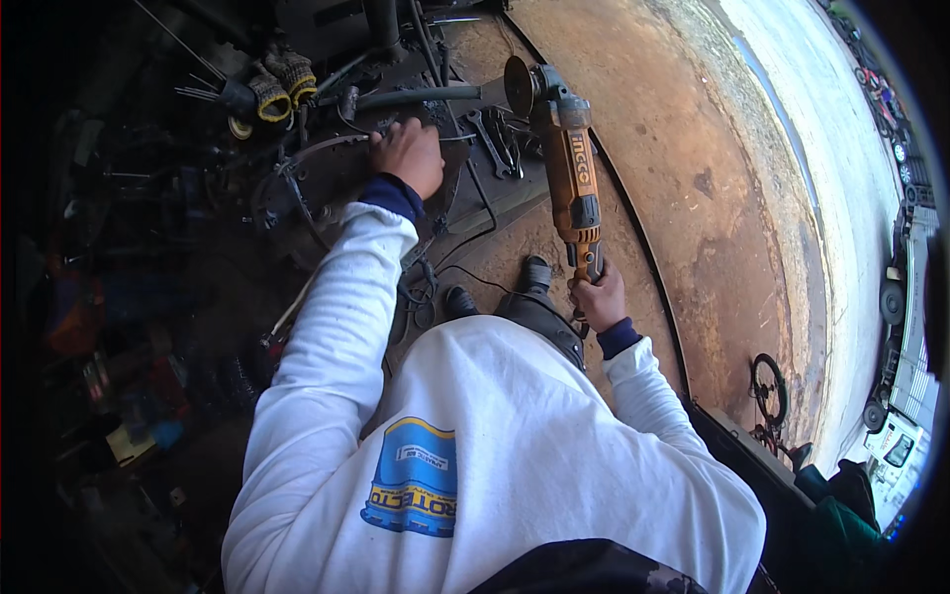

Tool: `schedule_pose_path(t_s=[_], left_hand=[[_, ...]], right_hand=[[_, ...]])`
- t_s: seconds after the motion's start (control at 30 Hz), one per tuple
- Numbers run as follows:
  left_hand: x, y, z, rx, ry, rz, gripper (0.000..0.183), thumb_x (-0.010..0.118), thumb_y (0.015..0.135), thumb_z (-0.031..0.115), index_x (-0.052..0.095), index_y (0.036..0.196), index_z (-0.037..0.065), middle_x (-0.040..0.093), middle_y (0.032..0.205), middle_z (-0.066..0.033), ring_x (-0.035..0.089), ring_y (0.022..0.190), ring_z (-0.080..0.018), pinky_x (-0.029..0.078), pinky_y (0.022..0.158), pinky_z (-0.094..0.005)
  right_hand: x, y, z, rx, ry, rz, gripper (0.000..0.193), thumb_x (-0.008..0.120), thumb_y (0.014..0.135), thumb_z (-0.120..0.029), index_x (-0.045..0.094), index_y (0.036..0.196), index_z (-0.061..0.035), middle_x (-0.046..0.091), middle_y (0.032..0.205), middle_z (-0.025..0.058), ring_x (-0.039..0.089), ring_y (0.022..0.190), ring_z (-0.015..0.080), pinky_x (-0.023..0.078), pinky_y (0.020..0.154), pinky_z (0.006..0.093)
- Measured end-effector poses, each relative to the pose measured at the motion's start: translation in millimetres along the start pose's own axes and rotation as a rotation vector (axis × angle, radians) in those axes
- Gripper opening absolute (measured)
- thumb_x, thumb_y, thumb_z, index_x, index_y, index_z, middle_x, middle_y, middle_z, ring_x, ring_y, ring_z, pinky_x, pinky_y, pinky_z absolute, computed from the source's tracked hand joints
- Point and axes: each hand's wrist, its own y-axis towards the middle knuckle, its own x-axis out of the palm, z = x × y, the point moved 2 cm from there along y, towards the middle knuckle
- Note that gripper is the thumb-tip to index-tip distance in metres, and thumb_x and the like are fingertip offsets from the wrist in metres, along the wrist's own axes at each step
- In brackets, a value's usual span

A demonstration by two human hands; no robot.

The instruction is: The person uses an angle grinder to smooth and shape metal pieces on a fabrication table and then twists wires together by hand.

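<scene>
My right hand (602, 297) is wrapped round the rear handle of an orange and black angle grinder (572, 173). The grinder points away from me, and its round disc (518, 87) stands on edge at the far end, beside the dark workbench. On the bench, my left hand (411, 158) is closed with curled fingers over a thin metal rod (336, 147), which shows on both sides of it. Just beyond that hand lies a grey-green metal tube (421, 96). Wrenches (493, 144) lie to its right.
Knitted work gloves (282, 84) sit at the bench's far left. A black cable (485, 272) runs by my legs. Brown ground (712, 178) extends right, with a bicycle (767, 391) and a white truck (901, 426) farther off. Dark clutter fills the left side.
</scene>
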Motion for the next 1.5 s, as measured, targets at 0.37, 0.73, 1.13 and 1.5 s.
schedule_pose_path(t_s=[0.37,0.73,1.13,1.5], left_hand=[[16,-59,124,0.133,-2.23,-0.104,0.046,0.078,0.077,0.027,0.053,0.109,0.005,0.059,0.088,-0.0018,0.061,0.078,-0.0109,0.054,0.069,-0.0266],[10,-43,149,0.187,-2.073,-0.123,0.037,0.074,0.078,0.019,0.053,0.106,0.006,0.056,0.086,-0.0009,0.057,0.076,-0.0103,0.051,0.068,-0.0279],[27,-25,185,0.111,-2.047,-0.022,0.04,0.077,0.075,0.019,0.053,0.101,0.002,0.06,0.085,-0.0041,0.059,0.074,-0.012,0.052,0.067,-0.0299],[49,-15,202,0.157,-1.376,0.17,0.056,0.075,0.069,0.025,0.052,0.115,0.003,0.063,0.1,-0.0191,0.062,0.098,-0.0378,0.05,0.084,-0.0412]], right_hand=[[34,-33,-30,-0.298,-0.026,-0.038,0.049,0.071,0.073,-0.009,0.052,0.116,0.0029,0.061,0.096,0.0061,0.057,0.087,0.0115,0.048,0.077,0.0276],[10,-3,-52,0.018,0.461,-0.521,0.037,0.072,0.08,-0.009,0.052,0.111,-0.0058,0.059,0.089,0.0013,0.058,0.076,0.0116,0.049,0.069,0.0263],[-23,20,-38,-0.032,0.319,-0.472,0.033,0.07,0.083,-0.019,0.054,0.108,-0.0041,0.058,0.088,0.0036,0.057,0.076,0.0146,0.048,0.069,0.0298],[-39,83,-98,-0.223,0.155,-0.274,0.06,0.079,0.078,-0.026,0.045,0.122,-0.0023,0.06,0.105,0.0062,0.059,0.092,0.0145,0.049,0.081,0.0291]])
